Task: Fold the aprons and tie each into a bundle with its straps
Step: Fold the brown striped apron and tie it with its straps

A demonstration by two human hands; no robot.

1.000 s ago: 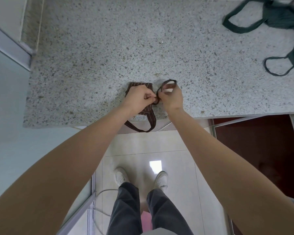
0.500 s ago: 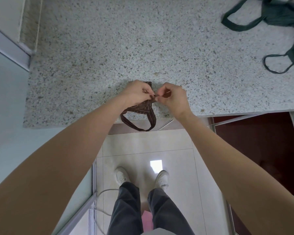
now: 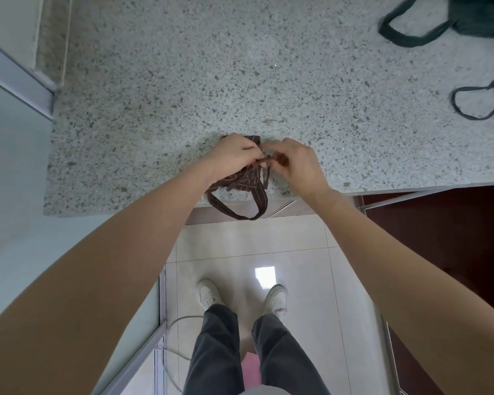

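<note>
Two hands, left and right, pinch the folded brown striped apron's straps closed, mid-knot at the speckled tabletop's six o'clock edge; tightening seems next.

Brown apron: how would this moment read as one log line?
step: tying straps | left hand: pinching strap | right hand: pinching strap | brown apron: folded, counter edge | green apron: unfolded

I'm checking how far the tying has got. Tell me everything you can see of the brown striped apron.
The brown apron is dark cloth with thin pale stripes, folded into a small bundle at the near edge of the speckled counter. One wide strap loop hangs over the edge. The left hand covers the bundle; the right hand pinches a narrow strap beside it. No finished knot is visible.
</note>
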